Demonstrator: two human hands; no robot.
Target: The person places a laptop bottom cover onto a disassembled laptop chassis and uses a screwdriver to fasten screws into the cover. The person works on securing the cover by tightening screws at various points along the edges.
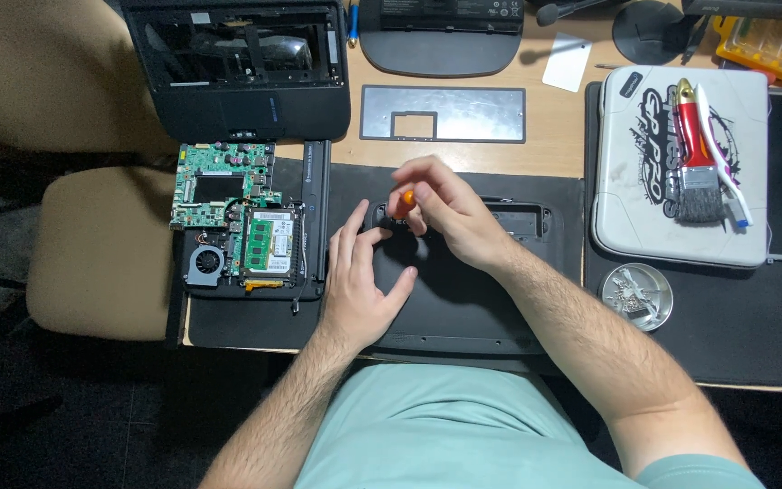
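While left hand (361, 279) pins case (463, 308), right hand (441, 206) crowds its far edge.

A laptop shell (463, 299) was laid at the near edge of the surface (554, 127), with both hands placed on it. A circuit board (237, 222) was set to its left, a metal plate (443, 114) behind it. Toward the right edge, a brush (697, 154) was laid on a closed case (681, 235), and a dish of screws (636, 296) was set before that case.
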